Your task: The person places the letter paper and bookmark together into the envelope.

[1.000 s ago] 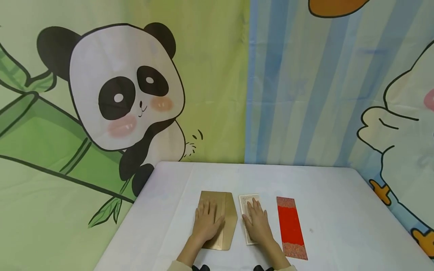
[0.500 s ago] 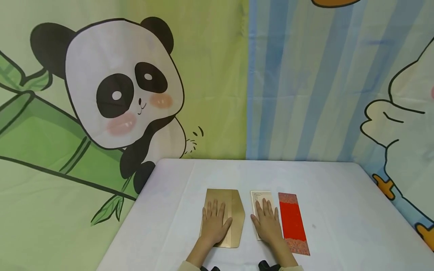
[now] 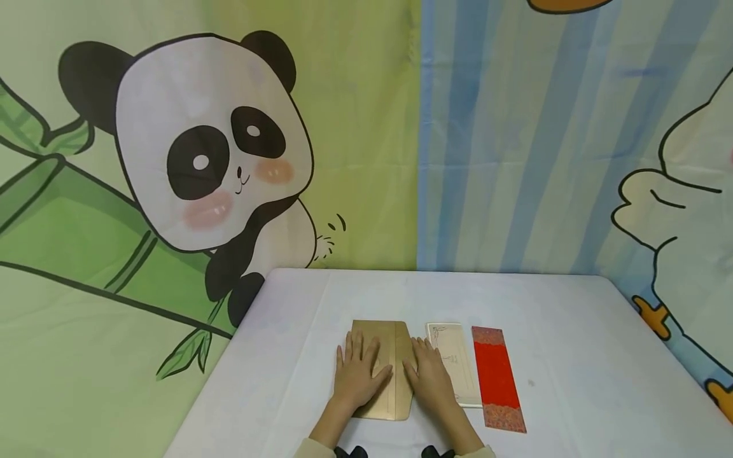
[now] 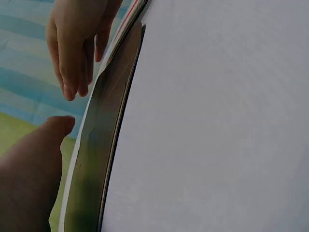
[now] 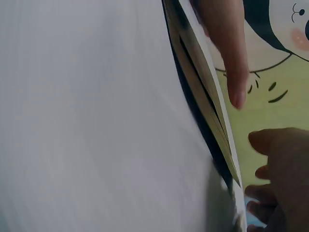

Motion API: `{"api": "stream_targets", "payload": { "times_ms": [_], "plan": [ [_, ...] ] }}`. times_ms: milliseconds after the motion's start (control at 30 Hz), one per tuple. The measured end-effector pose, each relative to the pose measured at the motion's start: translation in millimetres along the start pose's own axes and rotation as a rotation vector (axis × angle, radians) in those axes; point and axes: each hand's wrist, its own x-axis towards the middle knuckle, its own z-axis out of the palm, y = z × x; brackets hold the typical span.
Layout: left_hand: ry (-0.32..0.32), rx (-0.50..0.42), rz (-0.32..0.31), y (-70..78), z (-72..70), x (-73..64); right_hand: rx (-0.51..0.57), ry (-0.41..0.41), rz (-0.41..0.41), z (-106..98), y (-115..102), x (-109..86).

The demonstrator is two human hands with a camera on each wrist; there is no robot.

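Observation:
A gold-brown envelope (image 3: pixel 388 356), its flap side to the right, lies flat on the white table. Over its left part is my left hand (image 3: pixel 356 378), fingers extended and thumb pointing inward. My right hand (image 3: pixel 431 380) is at the envelope's right edge, fingers fairly straight, partly covering the cream card (image 3: pixel 460 372) with fine line drawings. Neither hand holds anything. Both wrist views show the envelope (image 4: pixel 108 130) edge-on, with my left thumb (image 4: pixel 60 126) and my right hand (image 5: pixel 285 169) near it. Whether the fingers press on the envelope is unclear.
To the right of the card lies a red strip (image 3: pixel 498 375) with patterned ends; its left edge nearly meets the card. The white table (image 3: pixel 572 343) extends around them. Behind it hangs a cloth backdrop (image 3: pixel 366 159) with a cartoon panda.
My right hand has moved left off the cream card to the envelope's right edge, after the card shifted right towards the red strip. My left hand has moved slightly left on the envelope.

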Motion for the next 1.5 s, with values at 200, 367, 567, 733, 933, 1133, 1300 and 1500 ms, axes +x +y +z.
{"api": "stream_targets", "payload": {
  "times_ms": [200, 367, 567, 733, 933, 1133, 1300, 1500],
  "plan": [
    [-0.067, 0.051, -0.034, -6.7, 7.4, -2.5, 0.034, -0.039, 0.049, 9, -5, -4.2],
    [-0.037, 0.089, -0.035, -9.3, 12.2, -5.7, 0.262, 0.009, 0.069, 13, -4, -2.2],
    [0.006, 0.077, -0.035, -10.0, 12.8, -4.3, 0.624, -0.045, 0.164, 14, 1, 2.9],
    [0.015, 0.046, -0.036, -9.4, 11.3, -3.2, 0.831, -0.266, 0.209, 9, 6, 4.5],
    [0.008, 0.032, -0.037, -9.1, 8.9, -2.4, 1.096, -0.455, 0.268, 4, 10, 7.2],
    [0.009, 0.000, -0.086, -5.8, 7.9, 2.1, 1.135, -0.497, 0.219, 3, 13, 8.2],
    [0.071, -0.031, -0.129, -2.2, 7.9, 8.8, 1.119, -0.502, 0.185, 2, 14, 7.5],
    [0.124, -0.040, -0.144, -1.1, 8.1, 10.0, 1.152, -0.513, 0.164, 3, 14, 6.0]
  ]
}}
